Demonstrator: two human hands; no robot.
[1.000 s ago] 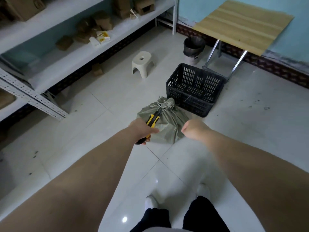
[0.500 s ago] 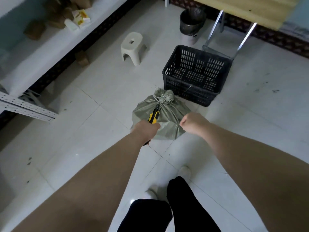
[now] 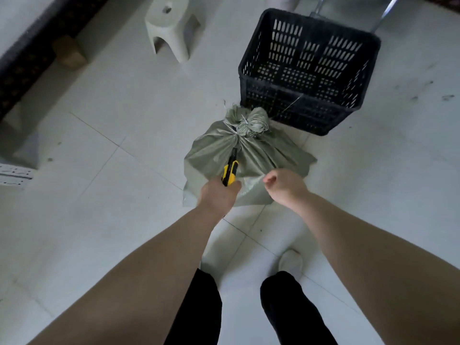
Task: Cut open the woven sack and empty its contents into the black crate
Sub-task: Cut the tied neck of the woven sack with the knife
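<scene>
A grey-green woven sack (image 3: pixel 271 155) sits on the tiled floor, its neck bunched and tied with string at the top. Just behind it stands the black slotted crate (image 3: pixel 308 95), which looks empty. My left hand (image 3: pixel 219 195) grips a yellow and black utility knife (image 3: pixel 230 170), whose tip points up the sack toward the tied neck. My right hand (image 3: pixel 286 188) is closed at the sack's near right side, its fingers pinching a fold of the fabric.
A white plastic stool (image 3: pixel 171 28) stands at the back left. A dark shelf base (image 3: pixel 37 58) with a small brown box (image 3: pixel 69 53) runs along the left. Metal table legs (image 3: pixel 383 13) rise behind the crate. My feet (image 3: pixel 291 262) are below the sack.
The view has tilted down and closer to the sack. Both hands have moved in onto it, the knife now lying against the fabric below the tied neck.
</scene>
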